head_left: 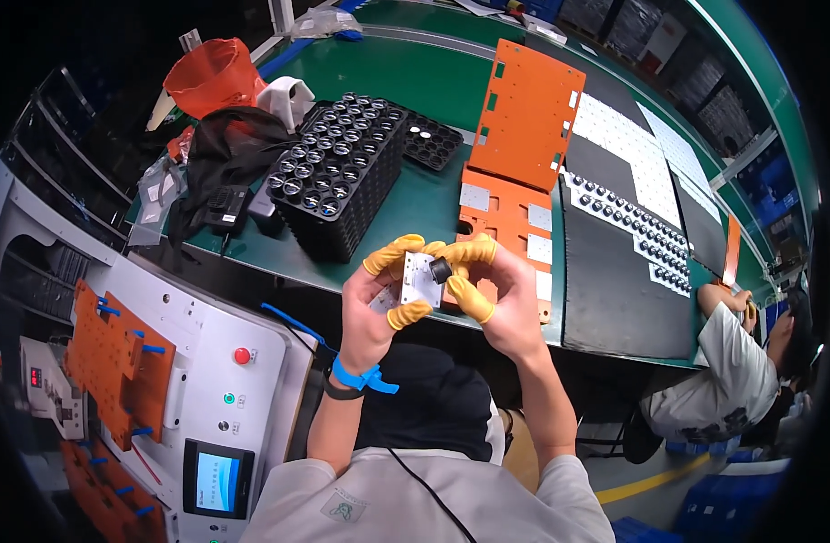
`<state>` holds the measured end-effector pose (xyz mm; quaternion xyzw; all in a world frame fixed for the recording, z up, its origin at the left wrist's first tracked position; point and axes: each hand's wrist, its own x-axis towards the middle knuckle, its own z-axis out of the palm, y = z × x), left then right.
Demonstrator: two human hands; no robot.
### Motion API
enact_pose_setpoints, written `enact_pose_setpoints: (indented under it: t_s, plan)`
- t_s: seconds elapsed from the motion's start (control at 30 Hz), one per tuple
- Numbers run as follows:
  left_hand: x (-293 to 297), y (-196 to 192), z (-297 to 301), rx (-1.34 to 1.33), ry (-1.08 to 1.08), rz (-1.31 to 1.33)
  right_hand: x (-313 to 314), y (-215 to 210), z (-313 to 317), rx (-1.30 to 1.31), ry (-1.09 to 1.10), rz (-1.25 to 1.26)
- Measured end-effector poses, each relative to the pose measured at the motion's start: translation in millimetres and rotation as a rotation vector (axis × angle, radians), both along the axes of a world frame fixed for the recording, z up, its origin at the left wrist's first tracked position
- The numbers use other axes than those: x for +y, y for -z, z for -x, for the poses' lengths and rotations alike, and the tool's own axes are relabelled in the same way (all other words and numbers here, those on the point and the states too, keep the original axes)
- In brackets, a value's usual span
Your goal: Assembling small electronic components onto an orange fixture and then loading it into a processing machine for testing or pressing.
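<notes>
My left hand [368,308], in yellow finger cots, grips a small white square board [417,288] by its edges above the table's front edge. A short black round part that looks like a lens [441,270] sits at the board's upper right corner. My right hand [507,294], also in yellow finger cots, pinches this part against the board; I cannot tell whether it is fixed there. Just beyond my hands lies an orange fixture base [501,201] with several white square plates [474,196] on it. Its orange perforated lid [526,113] stands raised behind.
A tall black tray stack [342,217] of round lens-like parts stands left, beside a lower black tray [430,142]. Black mats [605,281] on the right bear white board sheets [627,213]. A control panel [218,480] is near left. Another person [722,371] works far right.
</notes>
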<state>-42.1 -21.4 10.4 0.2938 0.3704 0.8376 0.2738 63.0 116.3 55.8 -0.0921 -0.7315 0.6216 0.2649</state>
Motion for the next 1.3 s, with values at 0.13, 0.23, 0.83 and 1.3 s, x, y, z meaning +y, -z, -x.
enact_pose_setpoints:
  t_s: [0.13,0.23,0.83,1.3]
  plan:
    - [0,2,-7,0.189,-0.101,0.074,8,0,-9,0.058,0.015,-0.233]
    - [3,1,-14,0.277,-0.156,0.112,12,-5,-15,0.102,0.000,-0.360]
    - [-4,2,-19,0.160,0.082,0.127,16,-3,-40,0.177,0.002,-0.874]
    - [19,4,-59,-0.206,0.151,0.083,10,44,-34,0.399,0.638,-0.961]
